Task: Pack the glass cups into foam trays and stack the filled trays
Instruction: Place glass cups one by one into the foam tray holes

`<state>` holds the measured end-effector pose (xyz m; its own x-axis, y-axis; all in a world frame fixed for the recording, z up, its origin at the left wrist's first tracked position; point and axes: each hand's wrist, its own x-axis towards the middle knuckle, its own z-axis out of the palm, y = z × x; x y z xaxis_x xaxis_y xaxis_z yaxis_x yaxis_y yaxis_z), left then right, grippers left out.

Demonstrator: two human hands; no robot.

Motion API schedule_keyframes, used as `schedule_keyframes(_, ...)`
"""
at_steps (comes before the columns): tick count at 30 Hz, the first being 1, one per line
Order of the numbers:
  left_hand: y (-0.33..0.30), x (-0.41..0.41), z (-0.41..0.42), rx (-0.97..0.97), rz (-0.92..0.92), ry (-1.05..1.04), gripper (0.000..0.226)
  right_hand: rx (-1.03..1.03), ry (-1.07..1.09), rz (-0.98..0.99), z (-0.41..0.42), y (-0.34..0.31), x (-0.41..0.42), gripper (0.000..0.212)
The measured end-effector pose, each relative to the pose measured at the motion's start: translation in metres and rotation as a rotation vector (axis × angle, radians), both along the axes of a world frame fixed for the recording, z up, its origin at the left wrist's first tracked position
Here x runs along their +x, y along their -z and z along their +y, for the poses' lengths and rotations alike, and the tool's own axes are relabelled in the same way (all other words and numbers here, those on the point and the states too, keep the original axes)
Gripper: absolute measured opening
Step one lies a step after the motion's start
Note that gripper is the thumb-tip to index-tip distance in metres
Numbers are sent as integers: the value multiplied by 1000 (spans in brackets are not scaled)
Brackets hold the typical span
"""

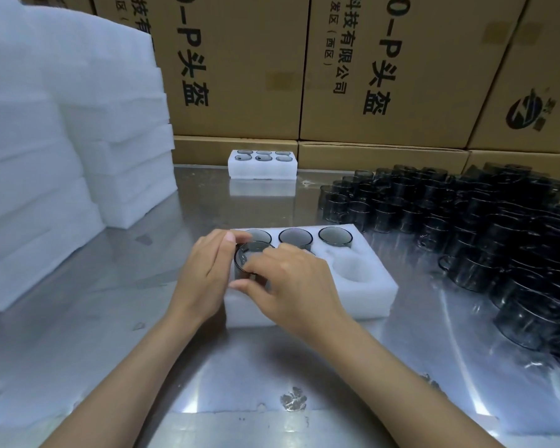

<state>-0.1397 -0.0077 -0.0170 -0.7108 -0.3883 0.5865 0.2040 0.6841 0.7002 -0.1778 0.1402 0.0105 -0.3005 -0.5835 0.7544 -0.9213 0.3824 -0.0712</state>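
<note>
Several brown cartons [240,69] at the far wall read "O-P头盔" and "科技有限公司". White foam slabs [46,150] tower left; smoky cups [466,221] crowd the steel table's [272,367] right. Near me, a foam tray [362,286] holds three cups; both hands, left [204,273] and right [291,282], grip a fourth cup [249,257] over its near-left hole.

Dim, soft focus, glaring table [272,367]
</note>
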Motion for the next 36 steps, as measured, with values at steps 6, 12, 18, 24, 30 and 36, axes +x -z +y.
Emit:
schedule_keyframes(6,-13,18,4,-128,95,-56,35,-150,48,-135,17,-4,-3,34)
schedule_keyframes(12,-14,44,9,-593,274,-130,36,151,23,-237,20,-1,-3,49)
schedule_keyframes(18,-10,38,11,-677,168,-176,33,422,92,-225,15,5,-3,47)
schedule_keyframes(24,-7,35,8,-681,197,-153,33,417,107,-220,14,4,-3,50)
schedule_keyframes(30,2,24,3,-280,-34,45,46,-75,384,-385,43,-12,-49,34)
schedule_keyframes(36,6,-7,-11,298,-303,159,71,-63,551,-797,91,16,-133,41)
